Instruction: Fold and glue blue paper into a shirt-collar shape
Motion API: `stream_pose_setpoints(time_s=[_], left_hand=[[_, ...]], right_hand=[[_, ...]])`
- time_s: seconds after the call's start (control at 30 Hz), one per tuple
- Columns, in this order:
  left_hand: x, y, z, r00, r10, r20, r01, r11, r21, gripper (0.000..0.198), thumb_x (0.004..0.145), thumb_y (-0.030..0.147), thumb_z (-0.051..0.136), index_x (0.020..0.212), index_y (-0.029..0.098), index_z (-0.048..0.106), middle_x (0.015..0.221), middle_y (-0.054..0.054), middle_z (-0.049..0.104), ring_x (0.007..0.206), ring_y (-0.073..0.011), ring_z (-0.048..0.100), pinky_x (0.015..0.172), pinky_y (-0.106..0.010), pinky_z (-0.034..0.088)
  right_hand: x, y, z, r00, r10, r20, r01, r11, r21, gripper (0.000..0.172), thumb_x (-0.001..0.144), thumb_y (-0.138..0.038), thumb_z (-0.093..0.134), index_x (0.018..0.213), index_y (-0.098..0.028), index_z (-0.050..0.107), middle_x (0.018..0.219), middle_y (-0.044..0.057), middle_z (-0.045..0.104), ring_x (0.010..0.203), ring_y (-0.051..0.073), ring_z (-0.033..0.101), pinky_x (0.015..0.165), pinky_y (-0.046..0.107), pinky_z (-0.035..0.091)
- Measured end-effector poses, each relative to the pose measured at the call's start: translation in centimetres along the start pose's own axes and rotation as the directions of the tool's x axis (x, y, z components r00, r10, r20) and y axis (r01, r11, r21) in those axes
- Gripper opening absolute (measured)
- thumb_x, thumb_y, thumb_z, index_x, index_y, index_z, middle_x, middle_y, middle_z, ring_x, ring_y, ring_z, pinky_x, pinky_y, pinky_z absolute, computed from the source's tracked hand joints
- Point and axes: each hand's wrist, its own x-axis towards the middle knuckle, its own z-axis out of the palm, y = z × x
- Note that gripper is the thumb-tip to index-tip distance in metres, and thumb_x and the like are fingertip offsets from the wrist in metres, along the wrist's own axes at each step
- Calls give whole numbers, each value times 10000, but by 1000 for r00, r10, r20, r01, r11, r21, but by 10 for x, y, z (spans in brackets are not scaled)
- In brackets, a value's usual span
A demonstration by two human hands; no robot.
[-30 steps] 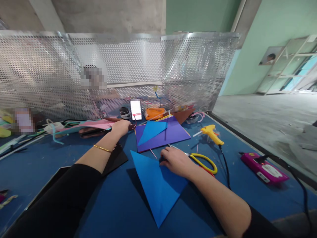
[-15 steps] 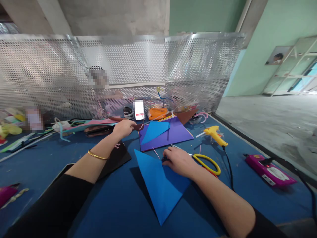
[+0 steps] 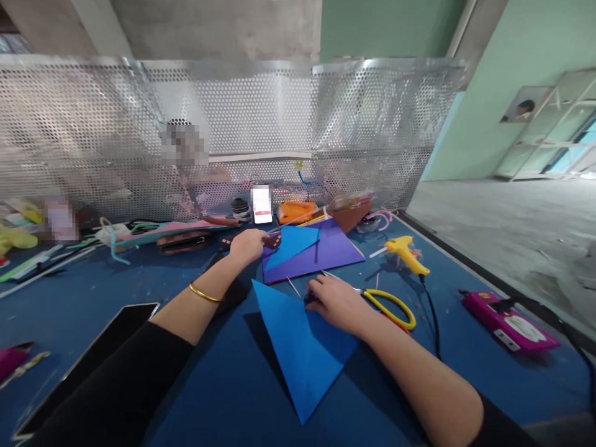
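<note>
My left hand (image 3: pixel 248 247) reaches forward, fingers closed on a dark brown piece with small pale pink squares (image 3: pixel 274 241). It is over the left edge of a purple sheet (image 3: pixel 326 251), beside a blue paper piece (image 3: pixel 294 243) lying on it. My right hand (image 3: pixel 333 299) has its fingers curled on the upper edge of a folded blue paper sheet (image 3: pixel 300 354), which points toward me. Something small and dark shows at these fingertips; I cannot make out what it is. Scissors with yellow handles (image 3: pixel 391 307) lie just right of this hand, partly hidden.
A yellow glue gun (image 3: pixel 404 253) and a magenta power strip (image 3: pixel 510 320) lie on the right, with cords. A dark tablet-like panel (image 3: pixel 93 366) is by my left forearm. At the back stand a lit phone (image 3: pixel 261 203) and a perforated metal screen (image 3: pixel 256 112), a person behind it.
My left hand has moved right with the brown piece, onto the purple sheet's edge. The left forearm shifted right, uncovering more of the dark panel. My right hand and the folded blue paper stayed put.
</note>
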Motion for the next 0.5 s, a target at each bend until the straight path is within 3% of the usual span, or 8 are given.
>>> stream_pose_setpoints(time_s=[0.33,0.5], left_hand=[[8,-27,-6,987,-146,60,145,989,17,352,935,365,630,1245,203,592,1265,-89,605,1090,-237,625,890,-423,553],[14,-41,-10,987,-158,-6,159,987,40,359,938,367,627,1252,196,587,1269,-92,603,1089,-238,625,893,-431,553]], right_hand=[[-1,-1,-1,1000,2,8,-2,1000,-13,214,938,-362,619,1069,-194,642,1069,75,665,1016,224,614,813,306,410],[-1,-1,-2,1000,1,8,-1,1000,-20,218,939,-369,619,1067,-194,638,1071,76,663,1012,220,615,806,301,409]])
